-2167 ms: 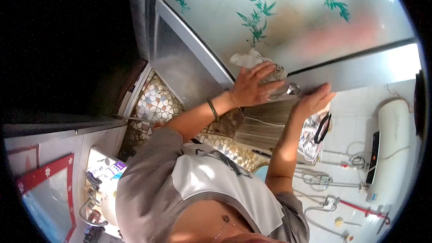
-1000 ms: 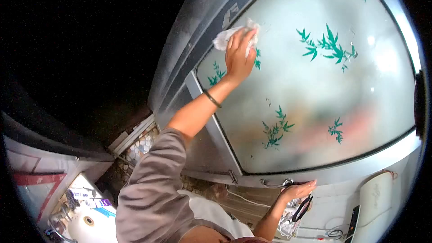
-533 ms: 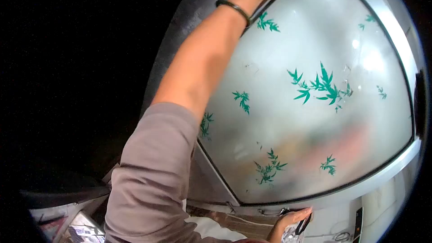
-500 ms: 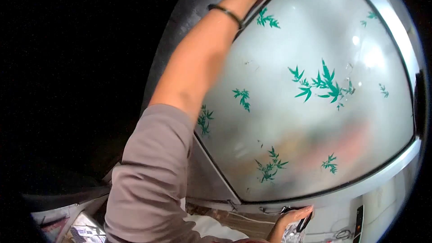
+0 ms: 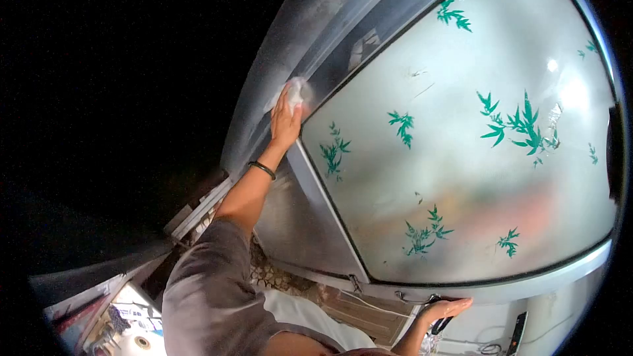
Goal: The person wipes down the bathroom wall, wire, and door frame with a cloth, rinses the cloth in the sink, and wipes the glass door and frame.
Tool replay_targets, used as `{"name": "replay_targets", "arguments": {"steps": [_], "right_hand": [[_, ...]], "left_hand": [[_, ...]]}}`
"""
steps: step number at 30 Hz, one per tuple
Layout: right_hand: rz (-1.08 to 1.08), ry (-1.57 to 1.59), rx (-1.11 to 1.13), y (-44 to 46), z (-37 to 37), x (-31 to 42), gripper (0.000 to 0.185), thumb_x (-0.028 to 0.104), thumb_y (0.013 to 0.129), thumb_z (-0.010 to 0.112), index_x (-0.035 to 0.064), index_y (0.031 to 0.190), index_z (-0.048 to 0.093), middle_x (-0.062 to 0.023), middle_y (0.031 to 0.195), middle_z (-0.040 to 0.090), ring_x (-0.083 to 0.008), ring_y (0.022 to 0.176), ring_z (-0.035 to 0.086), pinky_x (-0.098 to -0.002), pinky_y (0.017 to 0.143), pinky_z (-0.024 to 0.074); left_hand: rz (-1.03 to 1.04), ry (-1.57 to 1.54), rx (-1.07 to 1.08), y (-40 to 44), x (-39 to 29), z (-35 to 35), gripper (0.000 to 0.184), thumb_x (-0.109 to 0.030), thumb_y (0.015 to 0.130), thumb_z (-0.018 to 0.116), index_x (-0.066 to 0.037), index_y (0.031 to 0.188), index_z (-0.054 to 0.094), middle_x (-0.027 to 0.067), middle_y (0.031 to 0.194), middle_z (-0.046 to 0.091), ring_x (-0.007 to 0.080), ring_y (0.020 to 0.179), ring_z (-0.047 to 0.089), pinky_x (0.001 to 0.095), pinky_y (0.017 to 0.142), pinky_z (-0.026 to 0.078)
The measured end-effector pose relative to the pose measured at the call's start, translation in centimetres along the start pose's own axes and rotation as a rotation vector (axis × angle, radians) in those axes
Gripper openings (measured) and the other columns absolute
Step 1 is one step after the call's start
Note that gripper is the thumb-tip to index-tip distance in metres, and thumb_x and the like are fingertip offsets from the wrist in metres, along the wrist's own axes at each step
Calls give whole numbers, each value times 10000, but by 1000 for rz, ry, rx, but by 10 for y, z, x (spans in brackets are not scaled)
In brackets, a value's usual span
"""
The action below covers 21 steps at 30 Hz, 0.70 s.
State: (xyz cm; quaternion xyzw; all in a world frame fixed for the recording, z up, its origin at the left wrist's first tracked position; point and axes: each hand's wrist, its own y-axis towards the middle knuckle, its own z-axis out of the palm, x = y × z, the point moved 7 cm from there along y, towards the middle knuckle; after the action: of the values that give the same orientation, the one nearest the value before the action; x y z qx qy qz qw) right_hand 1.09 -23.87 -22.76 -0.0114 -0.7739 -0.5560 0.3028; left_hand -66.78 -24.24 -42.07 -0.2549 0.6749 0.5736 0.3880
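Note:
My left hand (image 5: 284, 124), with a dark bracelet on its wrist, presses a white cloth (image 5: 297, 92) against the grey metal frame beside the glass. The cloth is blurred. The door's frosted glass panel (image 5: 461, 178) carries green leaf patterns and has a dark seal around it. At the door's lower edge in the view, my right hand (image 5: 450, 308) rests against the metal frame (image 5: 521, 281), fingers stretched out, just right of the metal handle (image 5: 410, 299).
A white sink (image 5: 140, 343) with items around it is at the lower left. Pebble-patterned floor (image 5: 271, 278) shows below the door. A brown wooden surface (image 5: 366, 316) lies beneath the handle. Hoses and a white cylinder (image 5: 554, 316) stand at the lower right.
My left hand has come down and left with the cloth, from the glass's top edge to the grey frame. My right hand has stayed by the handle. The view has shifted slightly.

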Motion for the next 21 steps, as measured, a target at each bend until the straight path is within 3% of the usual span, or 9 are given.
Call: {"name": "replay_targets", "arguments": {"steps": [2,6,7,9,12,14,16,19,21], "right_hand": [[18,44,-15,3,0,-4,629,394,1082,324,-151,1372,443,-343,1442,425,-445,1326,428,-453,1155,293],[-96,-94,-21,-3,3,2,599,366,1084,332,-139,1388,439,-334,1458,417,-432,1364,401,-449,1182,273],[-39,-87,-15,-2,1,5,575,342,1087,329,-135,1390,436,-330,1451,424,-433,1361,404,-454,1176,287],[82,-78,-1,-1,-2,13,505,268,1097,317,-125,1394,430,-321,1423,453,-440,1344,420,-470,1152,334],[-10,1,-32,-1,-3,7,567,359,1093,322,-141,1303,487,-332,1313,511,-447,1222,478,-478,1082,362],[-2,33,-5,1,3,6,563,361,1092,331,-146,1270,499,-329,1277,524,-436,1169,497,-479,1053,372],[20,51,45,4,0,1,563,366,1091,339,-149,1242,508,-327,1254,528,-422,1125,507,-479,1030,378],[158,36,-2,-4,-2,29,575,373,1087,341,-129,1332,477,-331,1399,454,-409,1272,468,-465,1112,342],[5,-4,15,0,0,12,581,350,1088,334,-139,1385,430,-326,1478,389,-420,1364,401,-464,1166,294]], "left_hand": [[-260,52,2,-50,87,15,580,-312,1008,464,17,1476,364,226,1500,420,388,1371,416,440,1130,330],[-563,83,34,-74,72,8,529,-246,988,502,5,1446,420,243,1430,494,412,1302,484,438,1087,387],[-260,47,-141,-57,32,7,511,-172,950,555,7,1418,455,246,1404,515,410,1293,496,451,1078,395],[5,3,-331,-12,-44,5,546,-119,906,601,9,1413,444,242,1400,521,427,1309,479,493,1087,377],[368,-78,-416,65,-152,6,596,-76,854,628,-30,1420,446,237,1461,451,426,1345,428,532,1102,343],[422,-162,-395,120,-224,-2,616,-80,817,663,-67,1403,473,252,1463,428,427,1361,401,540,1081,343],[610,-226,-333,154,-279,-11,584,-167,902,609,-84,1454,438,226,1476,427,423,1359,402,509,1125,330],[693,-230,-326,170,-305,-17,637,-110,932,573,-69,1520,331,197,1529,391,380,1435,323,468,1181,265],[693,-165,-310,149,-288,-22,648,-67,920,581,-46,1517,331,212,1526,386,387,1436,321,474,1182,259]]}}
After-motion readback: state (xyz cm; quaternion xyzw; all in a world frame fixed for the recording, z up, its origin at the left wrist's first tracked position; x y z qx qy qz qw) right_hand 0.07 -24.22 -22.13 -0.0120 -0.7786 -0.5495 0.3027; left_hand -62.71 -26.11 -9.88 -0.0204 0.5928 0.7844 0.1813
